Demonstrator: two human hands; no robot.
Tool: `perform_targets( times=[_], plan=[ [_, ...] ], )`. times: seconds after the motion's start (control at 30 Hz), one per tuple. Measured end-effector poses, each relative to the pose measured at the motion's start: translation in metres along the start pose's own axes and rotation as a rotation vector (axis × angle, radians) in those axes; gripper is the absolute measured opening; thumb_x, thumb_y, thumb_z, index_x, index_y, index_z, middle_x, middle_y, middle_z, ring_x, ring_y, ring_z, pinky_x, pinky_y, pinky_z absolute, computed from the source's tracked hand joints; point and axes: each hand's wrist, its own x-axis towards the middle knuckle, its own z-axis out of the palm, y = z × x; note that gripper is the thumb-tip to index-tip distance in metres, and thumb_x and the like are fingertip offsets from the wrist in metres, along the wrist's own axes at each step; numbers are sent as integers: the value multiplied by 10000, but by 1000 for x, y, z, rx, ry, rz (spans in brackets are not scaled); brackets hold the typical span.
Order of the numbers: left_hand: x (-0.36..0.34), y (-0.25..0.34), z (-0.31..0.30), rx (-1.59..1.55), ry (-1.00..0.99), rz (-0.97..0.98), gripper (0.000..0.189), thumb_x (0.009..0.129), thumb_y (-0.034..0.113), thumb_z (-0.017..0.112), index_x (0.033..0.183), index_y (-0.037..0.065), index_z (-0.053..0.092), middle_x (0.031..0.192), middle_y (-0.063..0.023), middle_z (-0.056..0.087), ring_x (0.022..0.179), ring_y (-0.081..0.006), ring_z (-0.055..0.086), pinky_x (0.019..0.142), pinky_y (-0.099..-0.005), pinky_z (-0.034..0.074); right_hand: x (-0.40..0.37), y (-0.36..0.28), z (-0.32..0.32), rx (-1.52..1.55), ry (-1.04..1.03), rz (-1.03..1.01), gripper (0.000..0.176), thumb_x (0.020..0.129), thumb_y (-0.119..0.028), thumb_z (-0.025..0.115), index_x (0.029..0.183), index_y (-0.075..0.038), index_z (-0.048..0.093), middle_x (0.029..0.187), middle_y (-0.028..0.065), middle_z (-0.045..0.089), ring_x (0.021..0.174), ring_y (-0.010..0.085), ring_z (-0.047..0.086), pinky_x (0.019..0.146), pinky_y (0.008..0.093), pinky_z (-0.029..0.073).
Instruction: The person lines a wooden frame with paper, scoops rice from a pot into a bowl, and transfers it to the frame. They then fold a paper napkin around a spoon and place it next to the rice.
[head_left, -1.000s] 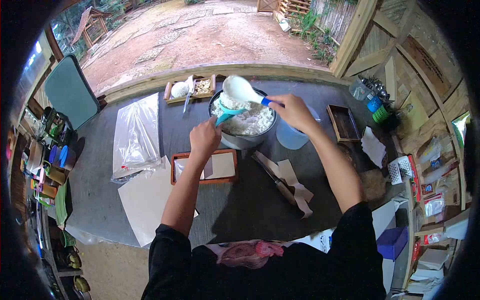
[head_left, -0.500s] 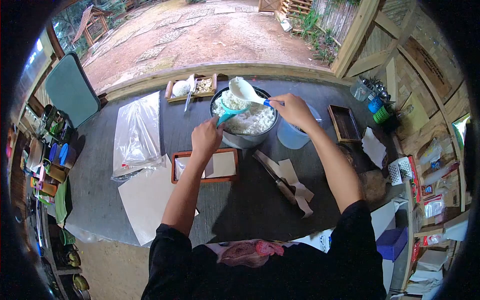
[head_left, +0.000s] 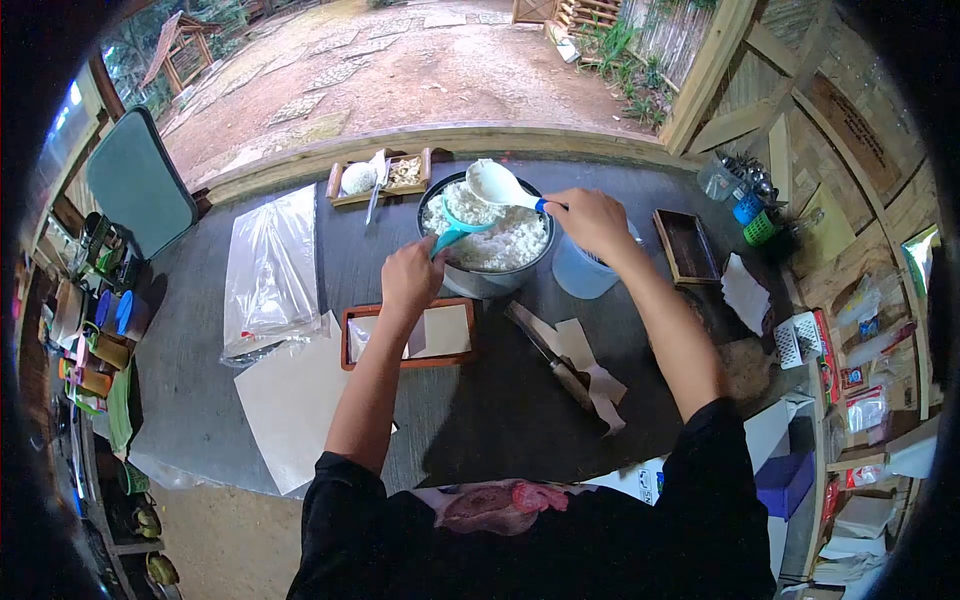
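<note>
My left hand [head_left: 412,275] is closed round the handle of a turquoise scoop [head_left: 458,228], whose bowl is among the white rice [head_left: 515,242] in a large metal pot [head_left: 490,283]. My right hand [head_left: 590,222] grips the blue handle of a big white spoon [head_left: 497,185]. The spoon's bowl hangs over the far side of the pot, just above the scoop. Below my left forearm lies a reddish-brown wooden tray [head_left: 410,362] lined with brown paper [head_left: 445,330].
Right of the pot stands a translucent bucket [head_left: 585,268]. A knife [head_left: 550,358] lies by paper strips [head_left: 590,360]. Plastic-wrapped sheets [head_left: 270,265] are on the left, a divided wooden box [head_left: 380,178] at the back, a dark tray [head_left: 687,246] at the right.
The white spoon has shifted slightly right and down, closer to the rice. The turquoise scoop's bowl sits a little lower in the pot. Both hands keep their grips.
</note>
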Motion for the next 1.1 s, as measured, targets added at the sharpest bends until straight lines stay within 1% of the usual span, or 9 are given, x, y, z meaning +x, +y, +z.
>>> perform_targets(
  times=[0.07,0.2,0.27,0.4,0.5,0.7,0.93,1.03,1.1],
  plan=[
    [0,-2,2,2,10,25,255,855,295,623,980,76,659,822,-188,665,758,-393,645,667,-487,517,-7,-12,0,-222,55,15,262,913,-339,533,1025,-194,719,892,164,692,856,371,659,780,482,505],
    [0,0,1,11,42,39,253,850,298,628,966,76,662,819,-187,666,751,-392,646,658,-488,516,-2,-13,-9,-220,-8,52,260,914,-334,531,1027,-196,719,916,155,692,879,365,656,793,472,505],
    [-2,1,0,18,46,23,247,852,293,626,963,76,661,812,-184,665,745,-390,646,649,-489,516,2,-7,-8,-51,12,14,255,919,-329,523,1018,-196,716,901,152,691,861,356,661,777,476,509],
    [-2,2,-1,40,20,31,242,855,289,623,972,81,663,804,-176,664,738,-383,648,643,-485,516,2,-26,1,-6,18,-67,252,921,-330,516,978,-187,716,856,155,686,825,356,666,753,486,512],
    [-1,1,-1,51,21,49,238,857,285,621,979,85,661,794,-171,661,727,-382,649,634,-481,517,2,-36,6,-226,-29,-46,267,914,-343,515,929,-178,725,839,142,690,823,347,673,749,480,521],
    [-1,4,-2,68,10,29,240,862,291,614,976,83,653,796,-173,660,724,-386,649,625,-479,517,14,-16,-4,-259,-61,-37,274,904,-356,536,913,-163,730,867,142,699,840,355,676,760,486,521],
    [1,1,-4,86,-19,44,260,864,301,613,1013,95,666,818,-173,665,747,-378,653,654,-480,519,10,-11,-8,-306,-37,6,262,890,-358,561,925,-167,735,877,145,700,860,347,676,769,483,521],
    [0,1,-3,72,-13,42,269,865,308,613,1031,104,672,838,-173,670,759,-375,655,663,-474,521,3,-18,-14,-186,6,-40,256,888,-358,565,931,-170,734,872,138,700,852,350,674,761,484,521],
    [1,-1,0,65,-4,28,279,864,311,613,1046,108,675,850,-174,673,765,-374,656,666,-470,522,-6,-28,-13,-204,-58,-52,254,889,-375,571,1023,-226,727,893,119,700,850,329,668,757,473,516]
  ],
)
